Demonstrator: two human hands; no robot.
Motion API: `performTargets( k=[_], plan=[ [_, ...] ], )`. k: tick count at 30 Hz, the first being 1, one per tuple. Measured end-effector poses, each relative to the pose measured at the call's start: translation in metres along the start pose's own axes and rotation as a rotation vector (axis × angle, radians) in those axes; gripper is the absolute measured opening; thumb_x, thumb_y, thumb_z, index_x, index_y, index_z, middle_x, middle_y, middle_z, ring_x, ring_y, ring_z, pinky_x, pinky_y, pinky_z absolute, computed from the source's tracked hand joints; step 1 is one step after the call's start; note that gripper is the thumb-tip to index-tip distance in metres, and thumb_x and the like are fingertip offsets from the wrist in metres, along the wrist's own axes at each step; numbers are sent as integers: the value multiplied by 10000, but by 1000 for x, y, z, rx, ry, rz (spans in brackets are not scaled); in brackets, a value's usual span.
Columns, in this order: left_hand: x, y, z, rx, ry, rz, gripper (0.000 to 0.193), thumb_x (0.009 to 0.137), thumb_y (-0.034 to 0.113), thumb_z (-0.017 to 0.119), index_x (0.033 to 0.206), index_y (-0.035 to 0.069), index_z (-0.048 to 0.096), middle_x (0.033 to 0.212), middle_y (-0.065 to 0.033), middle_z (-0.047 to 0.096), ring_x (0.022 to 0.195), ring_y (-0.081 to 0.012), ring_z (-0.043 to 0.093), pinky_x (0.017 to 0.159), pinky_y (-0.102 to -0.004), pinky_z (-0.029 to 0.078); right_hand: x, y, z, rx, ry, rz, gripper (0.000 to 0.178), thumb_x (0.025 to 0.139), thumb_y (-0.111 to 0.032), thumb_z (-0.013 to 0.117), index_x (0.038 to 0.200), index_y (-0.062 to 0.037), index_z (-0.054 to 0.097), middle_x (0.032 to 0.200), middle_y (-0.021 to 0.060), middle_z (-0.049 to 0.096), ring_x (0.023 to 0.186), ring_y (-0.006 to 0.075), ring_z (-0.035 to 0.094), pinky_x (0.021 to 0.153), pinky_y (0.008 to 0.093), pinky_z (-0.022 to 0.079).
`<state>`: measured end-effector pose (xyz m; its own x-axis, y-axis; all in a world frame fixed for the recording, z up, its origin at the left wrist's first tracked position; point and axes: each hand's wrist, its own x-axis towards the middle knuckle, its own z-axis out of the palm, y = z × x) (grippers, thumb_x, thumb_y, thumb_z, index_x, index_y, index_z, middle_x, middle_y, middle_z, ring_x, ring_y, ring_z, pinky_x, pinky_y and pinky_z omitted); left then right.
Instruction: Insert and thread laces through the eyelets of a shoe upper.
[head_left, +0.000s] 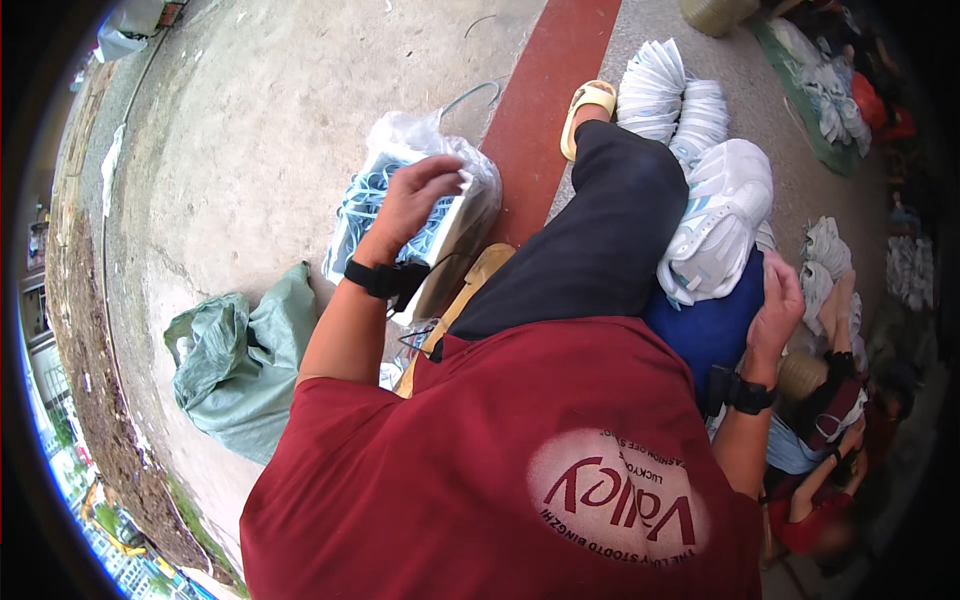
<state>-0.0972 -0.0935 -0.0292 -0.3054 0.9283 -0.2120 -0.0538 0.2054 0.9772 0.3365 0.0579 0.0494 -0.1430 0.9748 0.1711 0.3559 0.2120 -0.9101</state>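
My left hand hangs over a white box full of light blue laces, fingers apart with no lace visible between them. Clear plastic lines the box and spills over its rim. On my right thigh and a blue cloth lies a white shoe upper with light blue trim, apparently on top of others. My right hand is beside it at its right edge, fingers curled together; whatever they may hold is hidden.
Long stacks of white uppers stand beyond my knee, near my foot in a yellow slipper. A green sack slumps on concrete at left. At right, other people sit near more white uppers and a green sheet.
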Motion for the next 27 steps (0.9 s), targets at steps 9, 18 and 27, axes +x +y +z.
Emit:
performTargets(
  k=[9, 18, 27],
  plan=[
    [-24, 157, 184, -273, -1010, 263, 447, 826, 35, 509, 1257, -34, 414, 1086, -116, 559, 1025, -164, 529, 868, -292, 430, -4, -109, 56, 812, -663, 58, 872, 765, -672, 473, 1266, 33, 366, 1252, 161, 459, 1049, 190, 501, 809, 291, 450],
    [15, 141, 183, -758, -238, 141, 347, 861, 74, 537, 1189, -18, 475, 1116, -180, 575, 1020, -251, 580, 890, -345, 464, -26, -78, -7, 706, -705, 347, 149, 847, -100, 564, 887, 37, 605, 598, 11, 538, 489, 53, 462, 473, 170, 335],
    [62, -39, -72, -455, 581, 251, 280, 827, -32, 565, 1101, -62, 514, 1023, -191, 591, 920, -246, 593, 815, -308, 507, -13, -48, -72, 495, -539, 190, 119, 775, -89, 627, 719, 15, 631, 640, 25, 585, 573, 46, 464, 526, 185, 354]
  ],
)
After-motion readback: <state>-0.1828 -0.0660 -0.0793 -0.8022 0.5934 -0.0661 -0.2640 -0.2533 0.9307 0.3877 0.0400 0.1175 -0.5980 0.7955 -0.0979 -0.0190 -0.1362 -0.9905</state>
